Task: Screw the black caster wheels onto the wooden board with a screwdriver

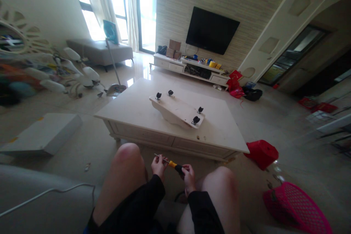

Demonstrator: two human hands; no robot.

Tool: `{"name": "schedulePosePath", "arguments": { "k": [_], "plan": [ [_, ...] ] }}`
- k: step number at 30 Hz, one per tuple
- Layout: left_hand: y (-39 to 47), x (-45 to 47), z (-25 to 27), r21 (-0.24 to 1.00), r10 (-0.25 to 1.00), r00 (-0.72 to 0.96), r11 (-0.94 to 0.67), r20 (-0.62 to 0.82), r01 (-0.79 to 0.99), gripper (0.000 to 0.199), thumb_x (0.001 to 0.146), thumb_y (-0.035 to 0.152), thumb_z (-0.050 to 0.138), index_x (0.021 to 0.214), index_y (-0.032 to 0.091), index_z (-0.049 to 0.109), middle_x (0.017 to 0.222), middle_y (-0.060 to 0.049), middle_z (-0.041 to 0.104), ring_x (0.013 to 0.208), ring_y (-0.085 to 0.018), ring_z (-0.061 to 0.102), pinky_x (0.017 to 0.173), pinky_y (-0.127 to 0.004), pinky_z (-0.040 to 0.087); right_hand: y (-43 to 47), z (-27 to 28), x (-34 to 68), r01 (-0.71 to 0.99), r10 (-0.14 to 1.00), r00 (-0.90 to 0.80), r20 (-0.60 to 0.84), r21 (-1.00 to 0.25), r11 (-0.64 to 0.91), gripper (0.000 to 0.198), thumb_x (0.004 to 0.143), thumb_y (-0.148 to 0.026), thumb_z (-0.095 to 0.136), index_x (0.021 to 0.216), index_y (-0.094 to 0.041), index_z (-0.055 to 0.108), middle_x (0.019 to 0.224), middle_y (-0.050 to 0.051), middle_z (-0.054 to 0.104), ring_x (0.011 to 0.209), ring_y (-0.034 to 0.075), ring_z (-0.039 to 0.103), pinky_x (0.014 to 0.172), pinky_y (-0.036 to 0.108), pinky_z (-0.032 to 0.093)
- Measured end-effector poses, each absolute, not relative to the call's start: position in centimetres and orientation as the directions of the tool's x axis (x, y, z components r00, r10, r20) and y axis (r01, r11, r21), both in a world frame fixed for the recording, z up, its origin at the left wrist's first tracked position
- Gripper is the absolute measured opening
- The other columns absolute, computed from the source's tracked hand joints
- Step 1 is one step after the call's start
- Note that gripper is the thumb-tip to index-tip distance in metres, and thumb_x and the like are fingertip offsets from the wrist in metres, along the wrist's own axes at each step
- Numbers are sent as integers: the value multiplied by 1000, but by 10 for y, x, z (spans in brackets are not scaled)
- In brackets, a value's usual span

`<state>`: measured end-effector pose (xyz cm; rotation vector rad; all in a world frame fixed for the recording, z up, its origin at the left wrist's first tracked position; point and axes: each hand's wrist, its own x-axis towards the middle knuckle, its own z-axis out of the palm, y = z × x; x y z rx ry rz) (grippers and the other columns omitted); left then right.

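A screwdriver (pixel 172 164) with a yellow and black handle lies across the space between my knees, its thin metal shaft pointing left. My left hand (pixel 159 166) pinches the shaft near its tip. Around the black end of the handle, my right hand (pixel 188 176) is closed. Beyond both hands, a white board-like piece (pixel 178 109) rests upside down on the white coffee table (pixel 131 106). Black caster wheels stick up at its corners, one caster (pixel 195 120) being nearest to me. A few small bits lie by the table's front edge, too small to name.
To the right on the floor stand a red bin (pixel 263 153) and a pink mesh basket (pixel 300 204). A white box (pixel 44 135) lies at left, with a long-handled dustpan (pixel 116 89) behind it. A white cable (pixel 49 192) crosses the seat beside me.
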<state>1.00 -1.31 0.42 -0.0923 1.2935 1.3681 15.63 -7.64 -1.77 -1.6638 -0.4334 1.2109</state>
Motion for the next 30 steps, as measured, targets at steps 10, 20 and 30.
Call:
{"name": "schedulePosePath", "arguments": {
  "k": [10,20,30],
  "plan": [
    [-15,10,5,604,653,-303,300,-694,-738,12,102,9,68,92,16,65,84,-2,69,67,-13,73,77,-33,68,-78,-23,156,-251,747,432,-505,-863,-438,24,102,-39,72,108,-16,69,99,1,71,85,12,68,77,29,61],
    [-15,10,5,609,651,-303,311,-696,-730,13,99,10,73,91,16,65,84,-1,69,69,-13,73,80,-33,67,-77,-24,157,-242,747,426,-511,-860,-450,28,102,-44,70,109,-17,68,100,1,70,84,12,66,76,29,60],
    [-15,11,7,597,643,-296,315,-706,-738,13,105,10,62,94,16,64,80,0,67,66,-12,72,75,-31,67,-78,-21,158,-231,747,428,-509,-860,-455,27,102,-42,71,109,-16,69,101,1,71,85,12,67,76,29,61]
  ]
}}
